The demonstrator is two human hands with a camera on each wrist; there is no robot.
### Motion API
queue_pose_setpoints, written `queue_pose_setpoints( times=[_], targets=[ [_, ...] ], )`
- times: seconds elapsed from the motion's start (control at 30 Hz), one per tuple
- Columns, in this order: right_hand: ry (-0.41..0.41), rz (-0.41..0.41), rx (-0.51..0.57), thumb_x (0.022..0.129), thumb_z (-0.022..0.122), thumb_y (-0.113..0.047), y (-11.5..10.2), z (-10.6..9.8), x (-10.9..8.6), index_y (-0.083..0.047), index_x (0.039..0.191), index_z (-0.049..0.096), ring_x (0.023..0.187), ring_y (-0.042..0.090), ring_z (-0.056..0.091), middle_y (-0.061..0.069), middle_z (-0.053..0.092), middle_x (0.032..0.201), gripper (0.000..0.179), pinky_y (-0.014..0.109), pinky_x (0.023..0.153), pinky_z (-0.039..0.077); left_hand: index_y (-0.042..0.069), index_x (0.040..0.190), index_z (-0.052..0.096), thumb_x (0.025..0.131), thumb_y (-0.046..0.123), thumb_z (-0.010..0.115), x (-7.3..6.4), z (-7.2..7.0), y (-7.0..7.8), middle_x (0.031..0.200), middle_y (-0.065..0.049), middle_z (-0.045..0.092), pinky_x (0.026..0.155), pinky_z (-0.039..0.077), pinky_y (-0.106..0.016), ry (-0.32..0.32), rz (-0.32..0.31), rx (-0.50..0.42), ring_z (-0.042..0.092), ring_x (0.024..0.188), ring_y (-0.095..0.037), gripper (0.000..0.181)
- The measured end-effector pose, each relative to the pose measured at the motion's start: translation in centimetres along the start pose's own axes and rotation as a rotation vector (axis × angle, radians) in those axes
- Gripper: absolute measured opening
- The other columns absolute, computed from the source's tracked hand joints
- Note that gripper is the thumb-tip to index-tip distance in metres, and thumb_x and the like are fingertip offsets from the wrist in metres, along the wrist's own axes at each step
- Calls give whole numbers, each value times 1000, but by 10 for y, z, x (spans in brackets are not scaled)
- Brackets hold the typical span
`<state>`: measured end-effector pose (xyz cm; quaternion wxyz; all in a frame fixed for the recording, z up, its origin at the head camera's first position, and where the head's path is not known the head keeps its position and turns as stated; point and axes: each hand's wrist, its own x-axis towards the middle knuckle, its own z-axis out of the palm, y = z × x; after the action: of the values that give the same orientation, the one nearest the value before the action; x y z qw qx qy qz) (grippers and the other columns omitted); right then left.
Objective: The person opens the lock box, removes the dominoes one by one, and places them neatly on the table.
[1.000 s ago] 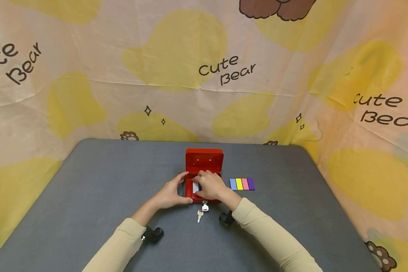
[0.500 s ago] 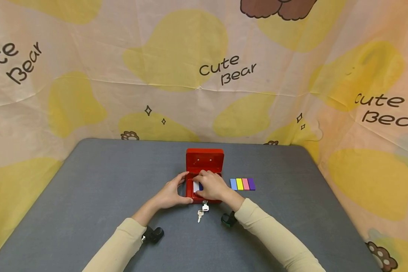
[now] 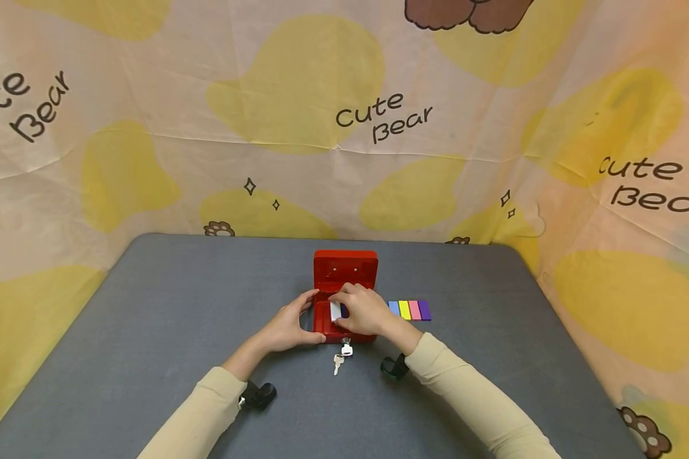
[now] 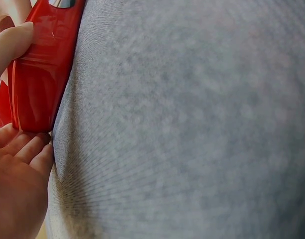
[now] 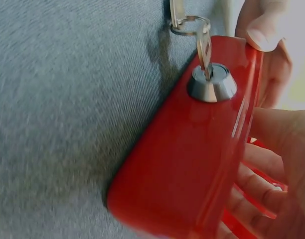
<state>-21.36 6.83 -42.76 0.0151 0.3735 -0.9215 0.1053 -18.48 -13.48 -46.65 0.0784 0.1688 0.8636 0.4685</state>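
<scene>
A small red metal lock box [image 3: 324, 333] stands on the table with its lid [image 3: 345, 269] raised. My left hand [image 3: 284, 328] grips the box's left end, thumb on the front edge and fingers along the side. Inside the box, my right hand [image 3: 366, 311] pinches a small white and dark-blue block [image 3: 335, 312] between thumb and fingers. The hand hides most of this block, so its kind is unclear. One key [image 5: 204, 47] sits in the front lock [image 5: 212, 83]; a second key [image 3: 338, 363] hangs from the ring in front.
Right of the box lies a row of coloured strips [image 3: 404, 310] in blue, yellow, pink and purple. Grey cloth covers the table [image 3: 218, 287]. A patterned curtain [image 3: 298, 95] hangs behind and at the sides.
My right hand has shifted slightly right and up, and the white and dark-blue block has moved with it. My left hand has stayed on the box.
</scene>
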Motion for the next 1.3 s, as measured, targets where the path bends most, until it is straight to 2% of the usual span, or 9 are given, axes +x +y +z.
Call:
queue_pose_setpoints(
  times=[0.73, 1.3],
  targets=[
    [41, -7, 57, 77, 73, -25, 30, -24, -26, -11, 115, 64, 87, 16, 54, 3, 59, 103, 42, 29, 72, 49, 8, 140, 32, 66, 25, 81, 0, 1, 2, 138, -15, 43, 101, 38, -47, 2, -28, 13, 45, 125, -33, 91],
    [63, -17, 38, 77, 73, -22, 52, -42, -47, -10, 117, 64, 90, 17, 55, 5, 60, 105, 43, 28, 72, 50, 10, 141, 30, 67, 25, 81, 0, 1, 0, 140, -14, 41, 102, 37, -46, -8, -46, -10, 42, 127, -32, 92]
  ],
)
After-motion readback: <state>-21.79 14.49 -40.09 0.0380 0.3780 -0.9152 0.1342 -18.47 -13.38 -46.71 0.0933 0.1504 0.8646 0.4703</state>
